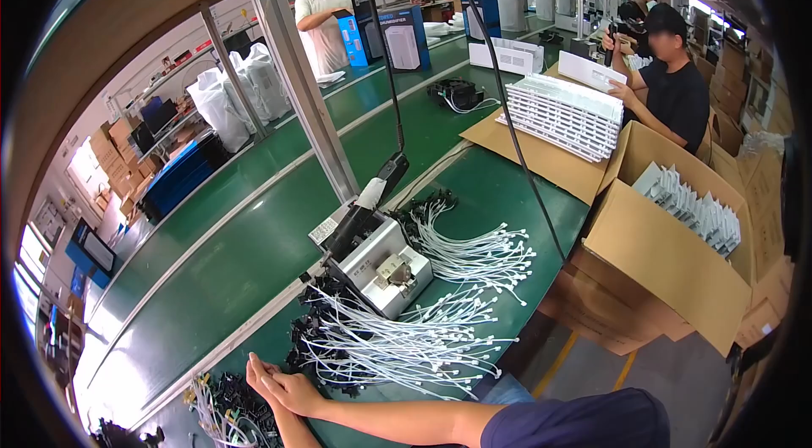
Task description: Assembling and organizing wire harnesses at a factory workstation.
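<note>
At the lower left, near the bench edge, my two hands are together. My right hand (298, 395) lies across my left hand (256, 373), its fingers stretched out. The left fingers point upward, partly covered by the right ones. I see nothing held in either hand. Beside them on the right is a large bunch of white cables (397, 346) with black connectors (309, 334). On the other side lies a pile of black parts with pale wires (228, 410). Beyond the cables stands a silver bench device (385, 270) with a black electric screwdriver (372, 194) above it.
A second cable bunch (474, 253) lies behind the device. An open cardboard box (668, 262) with bagged parts stands right, near stacked white panels (562, 118). A co-worker (677, 84) holds a white panel; another person (326, 25) stands across the green conveyor (237, 236). A metal post (296, 67) rises ahead.
</note>
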`<control>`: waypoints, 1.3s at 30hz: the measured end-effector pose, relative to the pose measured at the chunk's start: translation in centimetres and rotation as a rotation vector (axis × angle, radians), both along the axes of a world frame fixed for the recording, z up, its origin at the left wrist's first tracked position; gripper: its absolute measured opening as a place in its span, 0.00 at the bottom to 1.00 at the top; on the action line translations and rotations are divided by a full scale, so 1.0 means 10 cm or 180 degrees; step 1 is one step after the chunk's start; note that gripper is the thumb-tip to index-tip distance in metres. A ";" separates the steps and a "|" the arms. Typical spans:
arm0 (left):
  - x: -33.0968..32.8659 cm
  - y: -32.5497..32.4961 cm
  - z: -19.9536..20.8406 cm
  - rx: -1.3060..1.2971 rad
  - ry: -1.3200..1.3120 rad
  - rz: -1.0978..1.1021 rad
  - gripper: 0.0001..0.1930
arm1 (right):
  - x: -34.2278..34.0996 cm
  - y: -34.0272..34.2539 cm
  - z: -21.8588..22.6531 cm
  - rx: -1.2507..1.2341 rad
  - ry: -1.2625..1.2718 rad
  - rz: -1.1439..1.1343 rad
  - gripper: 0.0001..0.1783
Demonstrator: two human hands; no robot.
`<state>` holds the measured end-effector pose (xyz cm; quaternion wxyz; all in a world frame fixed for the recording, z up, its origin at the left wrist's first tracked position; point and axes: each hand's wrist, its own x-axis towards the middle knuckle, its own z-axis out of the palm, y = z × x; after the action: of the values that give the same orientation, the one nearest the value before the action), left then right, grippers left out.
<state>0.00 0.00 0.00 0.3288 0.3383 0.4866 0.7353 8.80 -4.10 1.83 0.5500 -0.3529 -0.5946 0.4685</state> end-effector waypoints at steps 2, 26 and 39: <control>0.06 0.02 0.03 -0.0046 0.0019 -0.0008 0.20 | 0.07 0.02 0.04 0.0043 0.0047 -0.0020 0.21; 0.04 0.08 -0.01 -0.0198 0.0858 0.0461 0.22 | -0.03 0.03 0.07 -0.0292 -0.0194 0.0249 0.25; 0.04 -0.01 0.09 -0.0205 0.0458 0.0299 0.22 | -0.08 -0.05 0.11 -0.0277 -0.0181 0.0297 0.25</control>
<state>0.44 -0.07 0.94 0.2689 0.3564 0.5477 0.7076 8.00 -4.57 2.94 0.4946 -0.3614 -0.6048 0.5088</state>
